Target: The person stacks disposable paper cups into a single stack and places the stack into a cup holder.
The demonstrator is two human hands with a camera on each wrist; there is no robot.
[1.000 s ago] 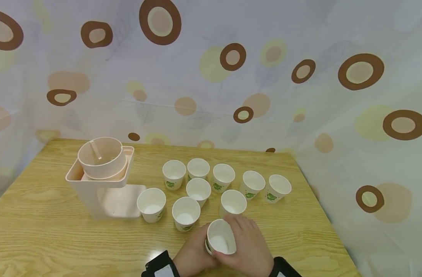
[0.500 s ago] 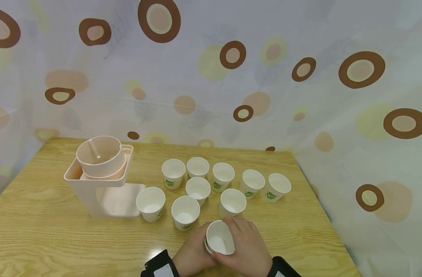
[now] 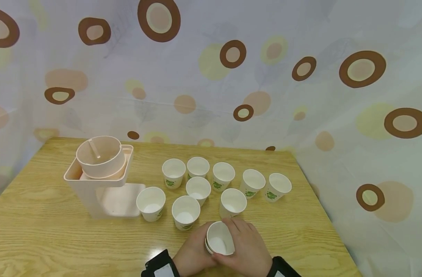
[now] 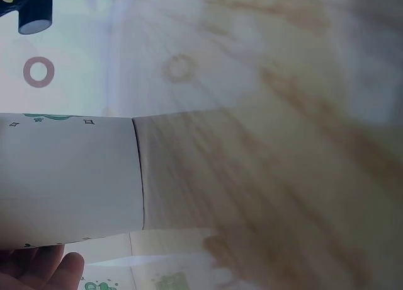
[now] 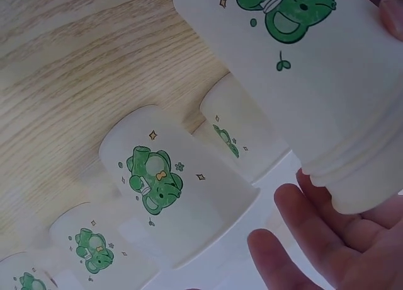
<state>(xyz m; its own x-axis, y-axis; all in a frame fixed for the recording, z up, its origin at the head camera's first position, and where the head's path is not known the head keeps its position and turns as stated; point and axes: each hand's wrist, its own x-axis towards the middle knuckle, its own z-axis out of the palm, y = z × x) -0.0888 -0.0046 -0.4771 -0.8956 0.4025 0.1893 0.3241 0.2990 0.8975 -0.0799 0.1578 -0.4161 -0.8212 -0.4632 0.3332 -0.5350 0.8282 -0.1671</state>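
Note:
In the head view a small stack of nested white paper cups point(image 3: 219, 239) is held at the near side of the table. My left hand point(image 3: 196, 252) grips its left side, and my right hand point(image 3: 248, 246) wraps the right side with its fingers over the upper rim. The right wrist view shows several stacked rims on the held paper cups point(image 5: 315, 82), which carry a green cartoon print. Just beyond the hands stands a single paper cup point(image 3: 233, 203). In the left wrist view a held cup point(image 4: 69, 176) appears with fingertips point(image 4: 68, 271) below it.
Several upright paper cups point(image 3: 198, 188) stand apart or close together on the wooden table point(image 3: 76, 246). At the left is a pale pink plastic stand point(image 3: 93, 196) with a round container point(image 3: 103, 161) in its top. A patterned cloth point(image 3: 183, 77) hangs behind.
The upper cup of the held stack has dropped very slightly toward the lower rim. Both hands keep nearly the same place and hold. The standing cups have not moved.

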